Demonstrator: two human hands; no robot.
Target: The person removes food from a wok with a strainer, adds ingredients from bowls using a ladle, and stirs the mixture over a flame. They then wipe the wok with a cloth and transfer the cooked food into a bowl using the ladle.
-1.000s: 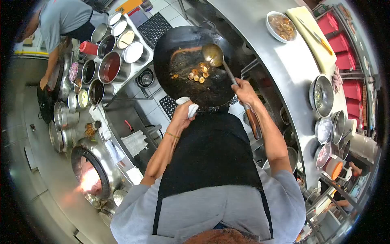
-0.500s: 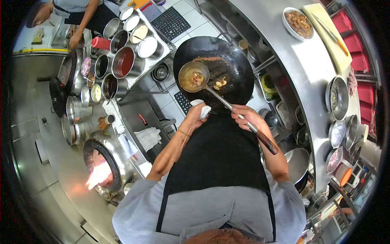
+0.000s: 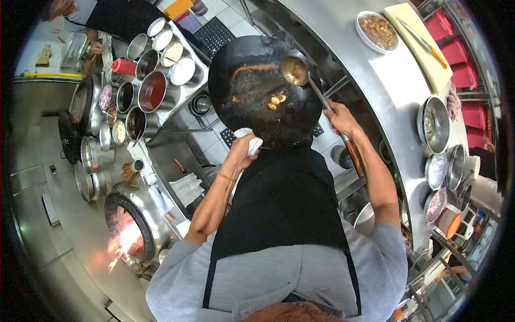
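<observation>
A large black wok (image 3: pixel 252 115) is held in front of the apron, with a few brown and yellowish slices (image 3: pixel 277 100) on its bottom. My left hand (image 3: pixel 245 151) is closed around a white cloth (image 3: pixel 253 140) at the wok's near edge; the rim under the cloth is hidden. In my right hand (image 3: pixel 341 121) is the handle of a metal ladle (image 3: pixel 316 88). The ladle's bowl is over the wok's right side, and its wooden end points back toward my forearm.
At the left, a flame (image 3: pixel 129 236) burns in a round stove ring. Pots of sauces (image 3: pixel 152 92) crowd the cart, with another person (image 3: pixel 120 19) beyond. Along the right counter (image 3: pixel 370 80) lie a bowl of brown slices (image 3: pixel 377 32), a knife on a board and metal bowls.
The ladle's bowl has moved from the wok's left side to its right, and my right hand has moved outward. Fewer slices lie in the wok than a second ago.
</observation>
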